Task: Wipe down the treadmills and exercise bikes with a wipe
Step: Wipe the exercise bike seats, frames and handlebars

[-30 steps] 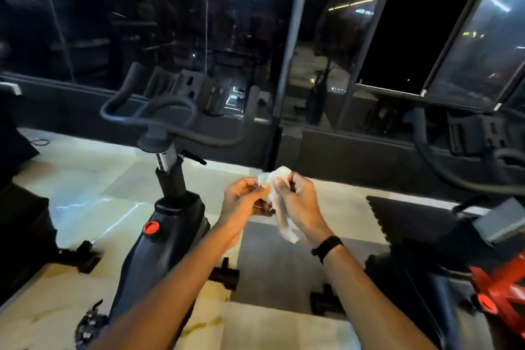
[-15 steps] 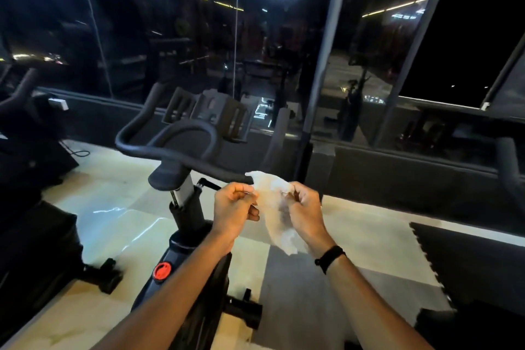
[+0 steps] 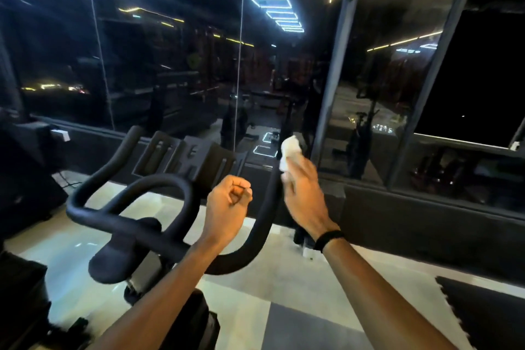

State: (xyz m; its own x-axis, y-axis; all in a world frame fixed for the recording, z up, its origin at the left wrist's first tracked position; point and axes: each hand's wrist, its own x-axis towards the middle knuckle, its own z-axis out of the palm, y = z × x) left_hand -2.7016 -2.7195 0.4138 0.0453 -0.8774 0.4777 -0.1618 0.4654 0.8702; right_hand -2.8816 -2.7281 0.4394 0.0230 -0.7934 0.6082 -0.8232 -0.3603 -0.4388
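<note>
Head camera shows a change: before, both hands pulled the white wipe (image 3: 288, 155) open in front of the body. Now only the right hand (image 3: 305, 193) has it, bunched up and pressed on the right horn of the black handlebar (image 3: 127, 212) of the exercise bike (image 3: 122, 261). The left hand (image 3: 227, 204) has let go. Its fingers are curled into a loose fist, holding nothing, just above the bar. Both arms reach forward.
</note>
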